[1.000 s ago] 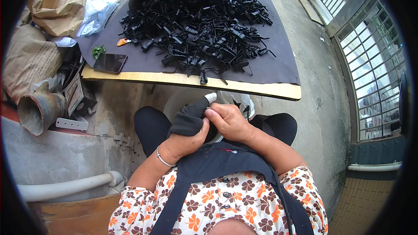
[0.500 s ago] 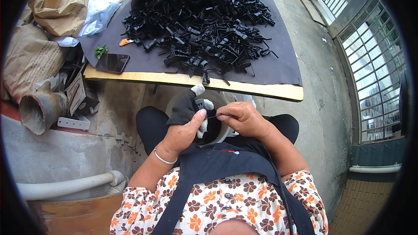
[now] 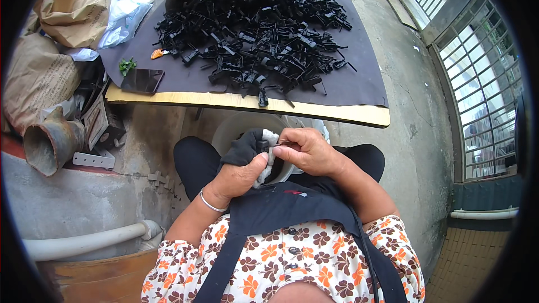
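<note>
Near a cloth-covered table (image 3: 368, 81) and its heap of black plastic parts (image 3: 258, 33), over a white bucket (image 3: 222, 131), the left hand (image 3: 238, 175) clamps a small black piece (image 3: 262, 146); the right hand (image 3: 307, 151) pinches something too indistinct to identify. Firm bracing should limit slipping.

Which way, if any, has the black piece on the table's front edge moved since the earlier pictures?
No: judged against the table's pale front edge and the phone, the black piece keeps its place, shifted neither way.
</note>
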The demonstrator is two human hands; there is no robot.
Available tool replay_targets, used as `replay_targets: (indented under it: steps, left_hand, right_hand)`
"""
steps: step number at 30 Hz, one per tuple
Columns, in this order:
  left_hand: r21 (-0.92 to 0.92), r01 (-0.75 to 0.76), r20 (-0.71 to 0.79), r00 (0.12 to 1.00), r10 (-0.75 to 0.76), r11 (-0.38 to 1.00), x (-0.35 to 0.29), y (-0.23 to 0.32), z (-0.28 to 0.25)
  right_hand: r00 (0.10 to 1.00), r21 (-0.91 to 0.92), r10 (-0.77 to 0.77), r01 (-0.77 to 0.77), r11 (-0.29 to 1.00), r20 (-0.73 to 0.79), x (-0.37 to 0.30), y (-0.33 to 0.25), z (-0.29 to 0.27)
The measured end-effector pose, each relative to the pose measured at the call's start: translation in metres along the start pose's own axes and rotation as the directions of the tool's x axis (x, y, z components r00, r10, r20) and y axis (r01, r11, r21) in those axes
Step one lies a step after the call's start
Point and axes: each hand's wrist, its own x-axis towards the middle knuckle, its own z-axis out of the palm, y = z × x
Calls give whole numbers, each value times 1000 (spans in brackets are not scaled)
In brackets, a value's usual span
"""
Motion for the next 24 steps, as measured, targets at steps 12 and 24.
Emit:
replay_targets:
  steps: [12, 24]
  left_hand:
    - [160, -109, -56, 991, 119, 981, 4, -1, -1]
    - [919, -329, 232, 896, 379, 216, 5, 7, -1]
  right_hand:
    - [992, -19, -7, 10, 1000, 129, 3, -3, 7]
    - [991, -146, -125, 118, 982, -43, 6, 1, 6]
